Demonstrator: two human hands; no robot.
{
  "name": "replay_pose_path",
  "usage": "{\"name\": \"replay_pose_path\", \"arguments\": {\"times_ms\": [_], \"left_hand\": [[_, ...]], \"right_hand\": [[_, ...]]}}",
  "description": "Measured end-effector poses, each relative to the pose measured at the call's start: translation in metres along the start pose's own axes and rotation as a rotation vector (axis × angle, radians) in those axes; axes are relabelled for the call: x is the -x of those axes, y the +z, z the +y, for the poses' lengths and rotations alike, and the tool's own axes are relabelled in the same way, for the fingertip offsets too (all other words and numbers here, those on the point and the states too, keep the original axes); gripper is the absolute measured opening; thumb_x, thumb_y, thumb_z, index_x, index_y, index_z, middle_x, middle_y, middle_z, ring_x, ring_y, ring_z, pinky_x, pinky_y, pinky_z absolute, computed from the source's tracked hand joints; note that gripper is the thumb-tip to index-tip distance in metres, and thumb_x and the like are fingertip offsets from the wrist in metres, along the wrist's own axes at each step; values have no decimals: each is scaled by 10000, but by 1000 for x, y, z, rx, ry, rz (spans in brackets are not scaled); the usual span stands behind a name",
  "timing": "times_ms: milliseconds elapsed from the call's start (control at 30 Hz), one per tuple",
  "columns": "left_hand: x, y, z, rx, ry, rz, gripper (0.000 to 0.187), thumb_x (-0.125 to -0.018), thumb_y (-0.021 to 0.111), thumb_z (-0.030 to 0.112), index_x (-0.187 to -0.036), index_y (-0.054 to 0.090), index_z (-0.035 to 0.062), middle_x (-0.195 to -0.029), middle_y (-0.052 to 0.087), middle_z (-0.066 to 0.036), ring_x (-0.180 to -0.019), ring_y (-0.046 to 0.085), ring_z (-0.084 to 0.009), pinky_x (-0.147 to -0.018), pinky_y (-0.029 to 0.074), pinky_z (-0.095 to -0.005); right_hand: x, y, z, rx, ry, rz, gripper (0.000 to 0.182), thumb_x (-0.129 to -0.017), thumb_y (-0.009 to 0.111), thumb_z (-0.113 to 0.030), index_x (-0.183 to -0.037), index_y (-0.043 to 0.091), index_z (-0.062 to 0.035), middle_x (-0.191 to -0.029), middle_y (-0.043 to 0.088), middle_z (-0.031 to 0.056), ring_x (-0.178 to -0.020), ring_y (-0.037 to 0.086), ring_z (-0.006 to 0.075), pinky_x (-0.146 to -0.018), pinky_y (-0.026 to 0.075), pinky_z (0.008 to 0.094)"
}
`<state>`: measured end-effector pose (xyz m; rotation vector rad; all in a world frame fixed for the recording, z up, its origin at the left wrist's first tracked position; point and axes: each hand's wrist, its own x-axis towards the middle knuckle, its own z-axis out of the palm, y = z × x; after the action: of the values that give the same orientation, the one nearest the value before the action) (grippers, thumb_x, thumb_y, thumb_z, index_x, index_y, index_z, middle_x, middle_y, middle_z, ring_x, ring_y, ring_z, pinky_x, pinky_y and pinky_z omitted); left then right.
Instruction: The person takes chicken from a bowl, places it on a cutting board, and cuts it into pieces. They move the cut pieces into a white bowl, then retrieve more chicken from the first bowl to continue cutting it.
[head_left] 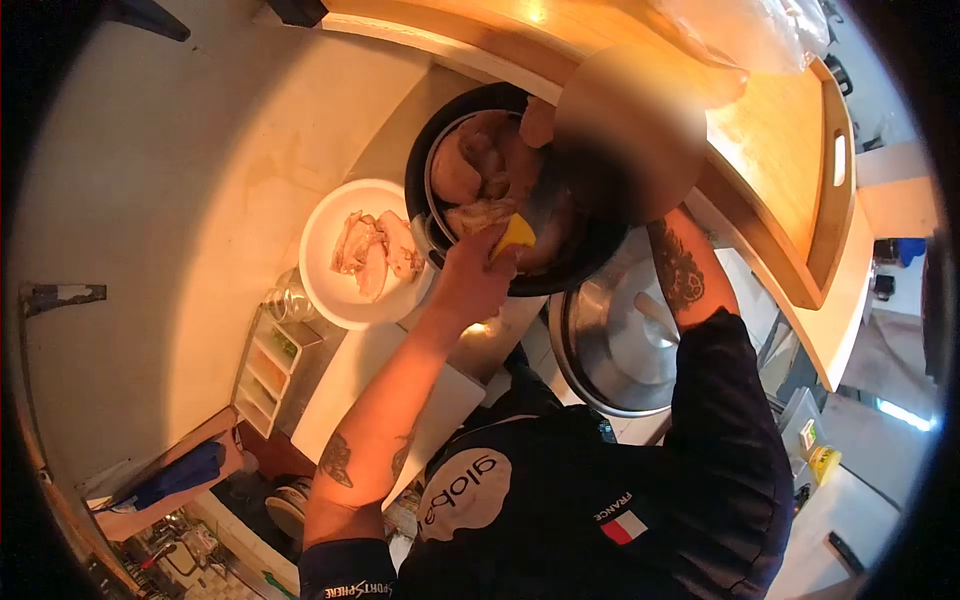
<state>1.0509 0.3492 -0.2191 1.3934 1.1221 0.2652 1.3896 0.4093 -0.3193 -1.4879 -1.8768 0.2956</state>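
Observation:
My left hand (480, 275) is closed around a small yellow item (514, 237) at the near side of a black pot (420, 150). The item's kind is not clear. Inside the pot lie pale pieces of raw-looking meat (458, 175), perhaps chicken. My right forearm (683, 265), with a dark tattoo, reaches toward the pot's right side. A blurred patch covers my right hand, so its fingers and anything in them are hidden. Left of the pot, a white bowl (318, 285) holds several more pieces of similar meat (370, 255).
A large metal bowl (610, 345) with a pale handle-like piece in it stands below the pot. At the upper right is a wooden tray (825, 230) with clear plastic (755, 35) on it. A divided white container (265, 370) sits at lower left.

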Motion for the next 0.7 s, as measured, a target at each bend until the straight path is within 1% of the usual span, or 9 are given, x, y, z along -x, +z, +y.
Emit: {"name": "replay_pose_path", "arguments": {"times_ms": [67,167,267,367,400,433,533,633,700], "left_hand": [[11,3,-11,-16,52,54,370,-1012,571,187,-1346,594,29,-797,637,-60,-570,579,-114,-478,483,-283],[36,0,-33,-38,206,111,431,-983,612,160,-1383,568,5,-981,730,-183,-849,697,-247,-820,537,-371],[81,-9,-52,-7,247,135,458,-981,615,145,-1403,542,-17,-925,714,-142,-773,673,-197,-750,539,-334],[159,-29,-65,84,152,150,451,-983,610,102,-1411,540,-21,-853,677,-82,-658,616,-126,-620,514,-277],[193,-36,-64,128,89,157,445,-984,606,86,-1413,545,-14,-834,661,-62,-622,591,-102,-573,494,-258],[225,-43,-72,175,23,170,440,-985,603,70,-1415,549,-7,-816,645,-42,-586,566,-78,-526,473,-238],[314,-56,-136,193,63,265,468,-992,589,45,-1455,529,21,-822,634,-21,-533,510,-48,-456,420,-222],[402,-55,-201,288,-61,344,509,-989,595,51,-1489,500,33,-825,633,-25,-534,514,-57,-468,432,-228],[439,-50,-254,285,-156,384,517,-995,587,56,-1502,488,42,-821,624,-18,-533,509,-59,-471,433,-230]], "right_hand": [[-4,-4,-24,44,-60,32,769,-718,824,-286,-1424,557,-140,-1409,587,159,-1294,552,397,-1086,456,474],[-9,-18,-71,123,-165,70,772,-711,829,-285,-1422,560,-143,-1408,587,157,-1292,554,399,-1081,461,478],[-3,-37,-139,219,-218,74,776,-705,834,-284,-1419,564,-145,-1408,587,155,-1289,556,401,-1075,466,482],[10,-48,-217,329,-237,34,773,-673,854,-233,-1394,589,-150,-1369,603,142,-1257,577,395,-1025,506,473],[17,-48,-243,223,-275,36,711,-707,819,-257,-1384,611,-192,-1283,641,104,-1198,600,348,-1057,465,477],[27,-36,-263,158,-293,33,704,-707,820,-256,-1378,616,-188,-1284,640,106,-1194,602,342,-1040,475,476],[53,13,-327,-26,-344,-28,687,-715,817,-252,-1369,623,-170,-1292,637,123,-1193,607,327,-976,520,472],[90,93,-387,-50,-352,-257,710,-707,818,-256,-1378,609,-156,-1320,624,141,-1213,602,342,-987,520,479],[114,163,-411,-176,-361,-408,717,-719,809,-252,-1394,589,-154,-1376,588,159,-1255,567,371,-1033,491,483]]}}
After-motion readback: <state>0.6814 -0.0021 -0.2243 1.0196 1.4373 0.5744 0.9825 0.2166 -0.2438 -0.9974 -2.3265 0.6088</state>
